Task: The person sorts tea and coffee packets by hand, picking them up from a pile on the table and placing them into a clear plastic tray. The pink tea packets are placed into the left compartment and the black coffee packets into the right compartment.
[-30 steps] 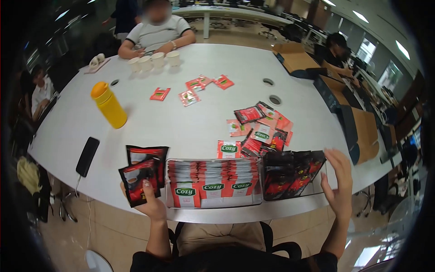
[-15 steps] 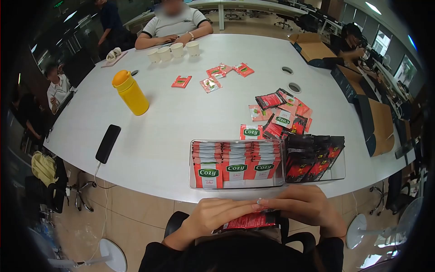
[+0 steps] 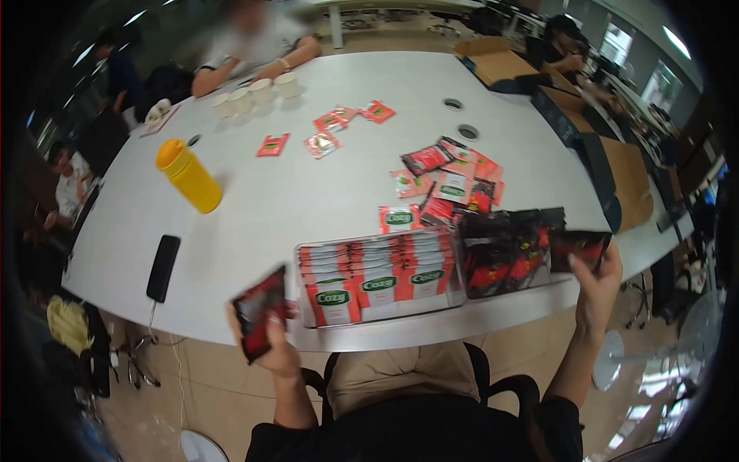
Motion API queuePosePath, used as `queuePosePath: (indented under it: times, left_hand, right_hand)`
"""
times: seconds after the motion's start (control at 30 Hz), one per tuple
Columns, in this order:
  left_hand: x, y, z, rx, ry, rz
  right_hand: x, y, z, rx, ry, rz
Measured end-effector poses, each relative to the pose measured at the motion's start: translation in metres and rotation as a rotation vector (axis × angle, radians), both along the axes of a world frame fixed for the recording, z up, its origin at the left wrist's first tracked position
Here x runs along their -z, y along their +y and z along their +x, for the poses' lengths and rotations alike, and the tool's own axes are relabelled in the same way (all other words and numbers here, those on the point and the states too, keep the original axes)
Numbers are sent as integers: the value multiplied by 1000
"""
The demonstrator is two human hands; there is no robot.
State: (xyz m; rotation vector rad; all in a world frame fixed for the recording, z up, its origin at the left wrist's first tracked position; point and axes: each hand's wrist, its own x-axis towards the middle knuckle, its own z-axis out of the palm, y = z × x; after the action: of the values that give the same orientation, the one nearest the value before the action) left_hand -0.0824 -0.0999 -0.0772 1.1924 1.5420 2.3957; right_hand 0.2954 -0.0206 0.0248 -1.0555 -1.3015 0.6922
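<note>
Hands now apart: your left hand grips a dark sachet left of the tray; right hand pinches a second sachet right of it.

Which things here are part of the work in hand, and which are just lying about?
In hand: left hand gripping a black-and-red sachet; right hand gripping a dark sachet; clear tray of Cozy sachets and black sachets; loose sachet pile.
Lying about: yellow bottle, phone, paper cups, cardboard box.
</note>
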Motion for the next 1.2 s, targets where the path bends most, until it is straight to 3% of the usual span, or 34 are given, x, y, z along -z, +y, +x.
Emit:
queuePosePath:
  times: [0.13, 0.27, 0.37, 0.5, 0.73, 0.77, 0.87, 0.97, 1.2]
  left_hand:
    - [3, 20, -29, -137, -91, -306]
    - [-3, 29, -31, -103, -162, -152]
    - [-5, 28, -24, -74, -123, -140]
    - [-3, 27, -23, -79, -105, -146]
    - [-5, 26, -22, -83, -106, -164]
    - [-5, 26, -21, -91, -105, -163]
    - [-5, 28, -18, -111, -108, -167]
    - [-5, 28, -19, -116, -100, -174]
    - [-6, 27, -18, -92, -100, -195]
  right_hand:
    - [2, 13, 22, 71, 162, -31]
    - [17, 26, 34, 113, 94, 22]
    - [23, 36, 38, 86, -73, -2]
    - [19, 42, 43, 95, -487, -9]
    - [16, 44, 53, 98, -855, -55]
    - [19, 46, 54, 53, -753, -78]
    - [8, 48, 50, 40, -1016, 33]
    - [-1, 48, 36, 126, -1256, -20]
    - [-11, 55, 14, 46, -1329, 91]
